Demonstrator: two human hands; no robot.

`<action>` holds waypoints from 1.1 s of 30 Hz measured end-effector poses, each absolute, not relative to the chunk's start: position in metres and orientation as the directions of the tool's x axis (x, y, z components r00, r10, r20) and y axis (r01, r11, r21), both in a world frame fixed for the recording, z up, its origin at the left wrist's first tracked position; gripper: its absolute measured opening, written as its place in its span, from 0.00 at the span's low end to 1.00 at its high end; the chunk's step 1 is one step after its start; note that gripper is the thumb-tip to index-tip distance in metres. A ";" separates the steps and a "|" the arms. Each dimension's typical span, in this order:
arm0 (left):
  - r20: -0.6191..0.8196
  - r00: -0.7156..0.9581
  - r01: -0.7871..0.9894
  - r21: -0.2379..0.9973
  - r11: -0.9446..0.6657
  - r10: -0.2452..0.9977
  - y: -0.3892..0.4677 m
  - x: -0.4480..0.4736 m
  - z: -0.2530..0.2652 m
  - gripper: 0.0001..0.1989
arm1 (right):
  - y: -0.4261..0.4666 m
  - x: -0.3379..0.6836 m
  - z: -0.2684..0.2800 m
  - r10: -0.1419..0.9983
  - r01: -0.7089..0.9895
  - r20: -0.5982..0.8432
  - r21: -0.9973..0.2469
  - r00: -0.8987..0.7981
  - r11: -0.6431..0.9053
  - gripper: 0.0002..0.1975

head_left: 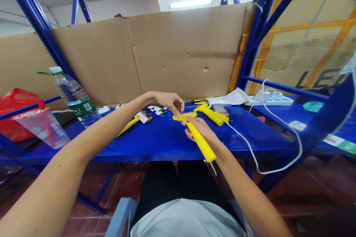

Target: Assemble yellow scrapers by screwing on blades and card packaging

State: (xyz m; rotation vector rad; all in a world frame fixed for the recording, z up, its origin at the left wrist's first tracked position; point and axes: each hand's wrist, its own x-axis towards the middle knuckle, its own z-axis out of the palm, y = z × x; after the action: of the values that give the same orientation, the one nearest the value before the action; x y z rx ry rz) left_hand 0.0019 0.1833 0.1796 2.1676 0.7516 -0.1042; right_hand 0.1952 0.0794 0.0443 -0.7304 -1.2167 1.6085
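My right hand [202,127] is wrapped round a yellow T-shaped plastic handle [200,141], its crosswise head pointing away from me. A thin metal shaft [213,169] sticks out below the handle's near end; what it belongs to is hidden. Above the head, my left hand [171,103] has thumb and fingertips pinched together, close to or touching it; anything between them is too small to make out. Several tiny pale pieces [162,115] lie on the blue table just left of the head. More yellow handles [213,115] lie beyond my right hand.
Left on the table [155,144] are a yellow-handled tool [128,126], black-and-white packets [158,109], a water bottle [80,100] and a plastic cup [44,126]. A white cable [250,152] loops off the right edge near a power strip [274,99]. Cardboard [180,52] stands behind.
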 end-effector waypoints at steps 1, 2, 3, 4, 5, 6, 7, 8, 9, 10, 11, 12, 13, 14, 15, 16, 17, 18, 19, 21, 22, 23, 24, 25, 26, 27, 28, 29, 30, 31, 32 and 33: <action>-0.335 0.813 0.560 0.676 -0.480 0.476 0.182 0.002 0.181 0.17 | 0.079 0.196 0.045 0.920 -0.335 0.082 -0.940 -0.382 -0.056 0.23; -0.352 0.807 0.571 0.670 -0.475 0.475 0.181 0.003 0.183 0.17 | 0.080 0.196 0.045 0.913 -0.339 0.083 -0.939 -0.400 -0.063 0.23; -0.365 0.802 0.580 0.664 -0.471 0.473 0.180 0.003 0.185 0.17 | 0.080 0.197 0.045 0.906 -0.342 0.084 -0.937 -0.414 -0.070 0.23; -0.371 0.800 0.585 0.661 -0.470 0.473 0.180 0.004 0.186 0.17 | 0.081 0.197 0.045 0.902 -0.343 0.084 -0.936 -0.424 -0.074 0.23; -0.373 0.800 0.585 0.659 -0.473 0.470 0.179 0.004 0.186 0.16 | 0.081 0.198 0.044 0.898 -0.341 0.084 -0.937 -0.431 -0.077 0.23; -0.377 0.801 0.585 0.656 -0.478 0.465 0.179 0.004 0.187 0.16 | 0.082 0.198 0.044 0.895 -0.334 0.081 -0.939 -0.438 -0.078 0.23; -0.381 0.804 0.584 0.652 -0.483 0.457 0.180 0.004 0.187 0.16 | 0.083 0.199 0.043 0.891 -0.322 0.078 -0.943 -0.447 -0.079 0.23; -0.385 0.806 0.583 0.649 -0.488 0.450 0.180 0.004 0.186 0.16 | 0.084 0.199 0.042 0.887 -0.314 0.079 -0.946 -0.454 -0.076 0.23; -0.388 0.807 0.583 0.648 -0.491 0.445 0.181 0.003 0.185 0.16 | 0.084 0.199 0.041 0.885 -0.311 0.084 -0.948 -0.459 -0.071 0.23; -0.390 0.808 0.581 0.647 -0.493 0.441 0.182 0.002 0.184 0.17 | 0.084 0.198 0.041 0.884 -0.311 0.089 -0.948 -0.459 -0.066 0.23; -0.390 0.810 0.580 0.649 -0.493 0.439 0.184 0.002 0.184 0.17 | 0.084 0.198 0.041 0.883 -0.309 0.092 -0.949 -0.461 -0.063 0.23; -0.388 0.811 0.577 0.651 -0.494 0.437 0.185 0.001 0.183 0.17 | 0.084 0.198 0.040 0.882 -0.309 0.093 -0.949 -0.462 -0.061 0.23; -0.387 0.813 0.575 0.652 -0.494 0.435 0.186 0.000 0.183 0.17 | 0.084 0.197 0.040 0.882 -0.309 0.096 -0.949 -0.462 -0.059 0.24; -0.386 0.814 0.573 0.653 -0.495 0.433 0.186 -0.001 0.183 0.18 | 0.083 0.197 0.040 0.881 -0.311 0.100 -0.949 -0.463 -0.056 0.24; -0.387 0.814 0.574 0.653 -0.494 0.433 0.186 -0.002 0.183 0.18 | 0.083 0.197 0.040 0.879 -0.314 0.105 -0.948 -0.465 -0.053 0.23; -0.390 0.812 0.577 0.653 -0.491 0.435 0.187 -0.002 0.183 0.18 | 0.083 0.197 0.040 0.878 -0.319 0.111 -0.946 -0.466 -0.050 0.23; -0.395 0.808 0.582 0.651 -0.487 0.437 0.186 -0.002 0.183 0.18 | 0.083 0.197 0.040 0.877 -0.324 0.115 -0.945 -0.467 -0.049 0.23; -0.401 0.803 0.589 0.649 -0.482 0.440 0.186 -0.002 0.183 0.18 | 0.083 0.197 0.039 0.875 -0.325 0.116 -0.944 -0.470 -0.049 0.22; -0.408 0.799 0.595 0.647 -0.477 0.443 0.186 -0.002 0.183 0.18 | 0.083 0.197 0.039 0.873 -0.321 0.114 -0.946 -0.474 -0.051 0.22; -0.416 0.793 0.603 0.644 -0.471 0.446 0.186 -0.001 0.182 0.18 | 0.083 0.197 0.039 0.872 -0.312 0.108 -0.949 -0.478 -0.053 0.22; -0.416 0.793 0.603 0.643 -0.472 0.446 0.186 0.000 0.182 0.18 | 0.083 0.197 0.040 0.872 -0.306 0.105 -0.950 -0.478 -0.054 0.23; -0.413 0.793 0.602 0.642 -0.474 0.447 0.186 0.001 0.181 0.18 | 0.083 0.197 0.040 0.873 -0.302 0.101 -0.952 -0.477 -0.054 0.23; -0.409 0.795 0.600 0.642 -0.477 0.448 0.186 0.001 0.180 0.17 | 0.083 0.196 0.041 0.874 -0.299 0.100 -0.953 -0.475 -0.054 0.24; -0.406 0.796 0.598 0.642 -0.480 0.450 0.186 0.002 0.179 0.17 | 0.082 0.196 0.041 0.875 -0.298 0.100 -0.953 -0.473 -0.053 0.24; -0.404 0.796 0.598 0.641 -0.481 0.451 0.187 0.002 0.179 0.17 | 0.082 0.196 0.042 0.874 -0.295 0.099 -0.954 -0.475 -0.052 0.24; -0.404 0.795 0.599 0.640 -0.480 0.452 0.187 0.002 0.178 0.18 | 0.082 0.195 0.042 0.874 -0.294 0.098 -0.954 -0.475 -0.053 0.24; -0.405 0.794 0.601 0.641 -0.478 0.454 0.188 0.002 0.178 0.18 | 0.082 0.195 0.042 0.874 -0.293 0.096 -0.955 -0.476 -0.054 0.24; -0.408 0.792 0.602 0.642 -0.475 0.454 0.188 0.002 0.179 0.18 | 0.082 0.195 0.042 0.874 -0.294 0.094 -0.954 -0.478 -0.058 0.24; -0.411 0.792 0.603 0.643 -0.472 0.451 0.188 0.002 0.179 0.18 | 0.082 0.196 0.042 0.873 -0.296 0.093 -0.953 -0.480 -0.061 0.24; -0.415 0.792 0.603 0.645 -0.469 0.448 0.188 0.001 0.180 0.18 | 0.082 0.196 0.042 0.872 -0.301 0.094 -0.952 -0.480 -0.063 0.24; -0.417 0.793 0.602 0.648 -0.467 0.445 0.188 0.001 0.180 0.18 | 0.082 0.196 0.042 0.872 -0.305 0.096 -0.950 -0.480 -0.063 0.24; -0.419 0.793 0.602 0.649 -0.465 0.442 0.187 0.001 0.181 0.18 | 0.082 0.197 0.042 0.872 -0.306 0.098 -0.950 -0.479 -0.061 0.24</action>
State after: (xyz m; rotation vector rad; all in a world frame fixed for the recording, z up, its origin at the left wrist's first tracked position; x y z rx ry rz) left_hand 0.0006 0.1874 0.1809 2.1351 0.7708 -0.2413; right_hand 0.1966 0.0823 0.0418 -0.6655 -1.3183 1.6871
